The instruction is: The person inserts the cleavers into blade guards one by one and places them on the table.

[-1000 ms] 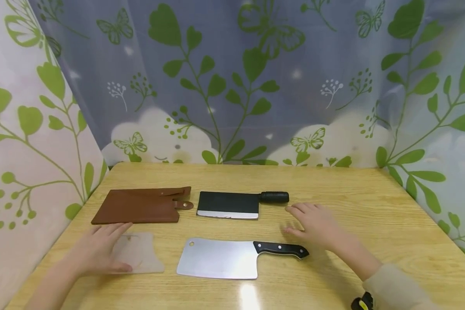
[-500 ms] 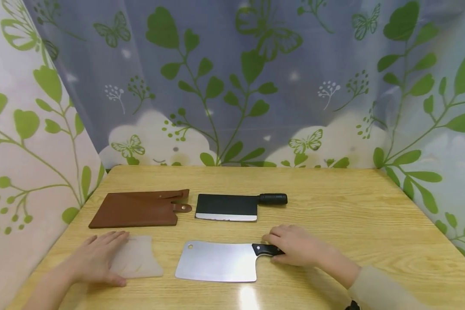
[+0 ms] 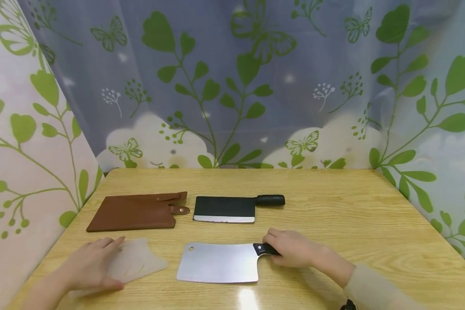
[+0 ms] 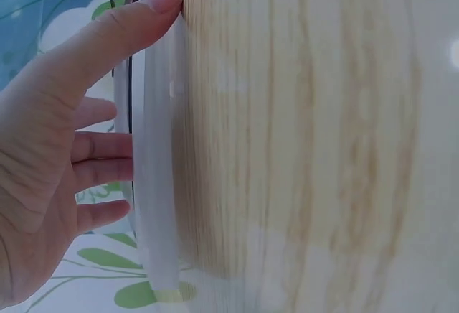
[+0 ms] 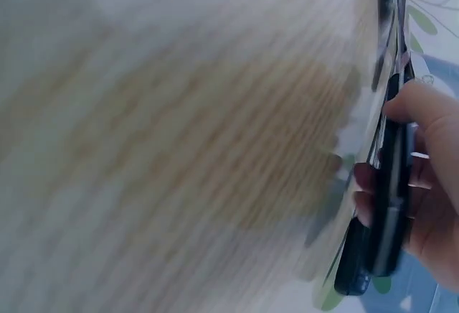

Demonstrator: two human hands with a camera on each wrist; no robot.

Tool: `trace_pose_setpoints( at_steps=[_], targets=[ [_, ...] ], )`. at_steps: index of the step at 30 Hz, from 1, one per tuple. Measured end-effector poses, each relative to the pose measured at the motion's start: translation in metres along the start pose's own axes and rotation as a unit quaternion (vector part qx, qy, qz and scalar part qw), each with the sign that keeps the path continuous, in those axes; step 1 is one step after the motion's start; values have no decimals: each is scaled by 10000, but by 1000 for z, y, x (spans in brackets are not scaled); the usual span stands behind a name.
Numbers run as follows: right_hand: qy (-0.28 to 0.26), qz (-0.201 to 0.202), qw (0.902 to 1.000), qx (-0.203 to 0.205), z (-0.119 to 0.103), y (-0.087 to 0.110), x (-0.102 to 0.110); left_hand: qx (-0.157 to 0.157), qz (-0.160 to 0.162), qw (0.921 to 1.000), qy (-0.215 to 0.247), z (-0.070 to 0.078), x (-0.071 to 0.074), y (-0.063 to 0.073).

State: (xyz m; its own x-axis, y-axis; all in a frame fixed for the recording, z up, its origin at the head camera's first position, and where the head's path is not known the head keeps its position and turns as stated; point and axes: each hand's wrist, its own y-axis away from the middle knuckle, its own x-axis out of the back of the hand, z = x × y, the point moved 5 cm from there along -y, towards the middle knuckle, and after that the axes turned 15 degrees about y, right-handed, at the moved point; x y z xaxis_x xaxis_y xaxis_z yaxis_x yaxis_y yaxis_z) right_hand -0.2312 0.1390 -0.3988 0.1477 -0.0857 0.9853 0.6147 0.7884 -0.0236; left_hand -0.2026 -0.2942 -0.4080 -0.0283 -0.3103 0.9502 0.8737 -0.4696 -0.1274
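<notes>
The right hand grips the unsheathed silver cleaver; left of it, the left hand, fingers wide, holds the white sheath; work seems barely begun

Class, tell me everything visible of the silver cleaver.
The silver cleaver has a broad, metal-looking blade with a small hole near its far left corner. The right hand grips its black, riveted handle. The blade points left, broad face up, nearer than the black cleaver; whether it touches the table is unclear.
</notes>
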Motion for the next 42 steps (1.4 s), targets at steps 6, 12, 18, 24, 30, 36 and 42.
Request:
trace_pose_setpoints(
  at_steps=[6,12,18,24,30,36,42],
  targets=[
    [-249,201,9988,-365,10,8,3,22,38,10000,-57,4,-1,2],
    [-283,393,9972,-578,23,18,12,-90,172,9995,-259,9,-2,0],
    [-60,777,9949,-646,36,26,22,-361,502,9973,-395,22,2,-8],
    [223,1264,9893,-695,46,35,31,-727,540,9946,-514,45,10,-32],
    [268,1602,9846,-653,50,40,38,-955,298,9933,-578,69,7,-56],
    [593,1964,9757,-768,54,46,45,-1200,166,9898,-756,88,5,-74],
    [792,2302,9674,-694,56,50,45,-1286,-6,9884,-814,99,3,-83]
  ],
)
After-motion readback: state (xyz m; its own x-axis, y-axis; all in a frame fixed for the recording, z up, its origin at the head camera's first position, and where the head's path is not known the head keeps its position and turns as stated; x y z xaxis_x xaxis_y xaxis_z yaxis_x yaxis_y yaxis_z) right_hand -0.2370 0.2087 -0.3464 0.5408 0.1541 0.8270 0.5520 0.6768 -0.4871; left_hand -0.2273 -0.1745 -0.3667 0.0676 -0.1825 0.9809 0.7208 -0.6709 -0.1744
